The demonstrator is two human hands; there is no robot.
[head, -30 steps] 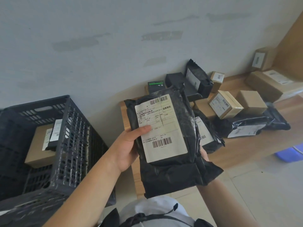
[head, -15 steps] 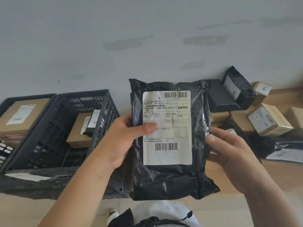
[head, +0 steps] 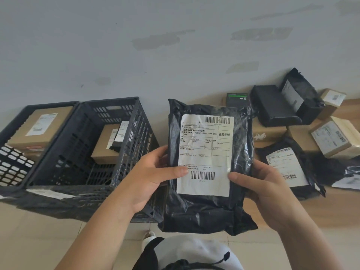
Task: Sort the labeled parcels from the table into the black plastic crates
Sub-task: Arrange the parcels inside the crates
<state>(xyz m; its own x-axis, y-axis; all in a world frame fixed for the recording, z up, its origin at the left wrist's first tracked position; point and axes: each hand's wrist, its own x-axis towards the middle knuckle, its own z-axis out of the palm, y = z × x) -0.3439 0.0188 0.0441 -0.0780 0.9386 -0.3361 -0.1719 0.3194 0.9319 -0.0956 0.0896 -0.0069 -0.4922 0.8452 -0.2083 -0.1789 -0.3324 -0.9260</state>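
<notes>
Held parcel: a black poly mailer bag [head: 209, 209] held up in front of the person, between the crates on the left and the table on the right, clear of both.
Long axis: runs top to bottom in the view, nearly upright, the top leaning slightly left.
Facing: the white shipping label [head: 205, 154] faces the camera, text upright, one barcode at its top right and one near its bottom.
Left hand [head: 148, 178]: grips the bag's left edge, thumb pressed across the label's lower left, fingers behind the bag.
Right hand [head: 265, 190]: grips the right edge, thumb on the label's lower right corner, fingers curled behind.
Near crate [head: 81, 152]: black plastic lattice crate just left of the bag, holding a cardboard box [head: 105, 145] with a small dark parcel on top.
Far crate [head: 11, 166]: touching the first on its left, holding a labelled brown box [head: 39, 127].
Table [head: 311, 209]: wooden top at the right, against the wall, carrying another black mailer bag [head: 286, 168], several cardboard boxes [head: 335, 139] and black-wrapped parcels [head: 276, 108].
Room: pale grey wall [head: 136, 45] with darker patches; beige tiled floor [head: 39, 240] below.
</notes>
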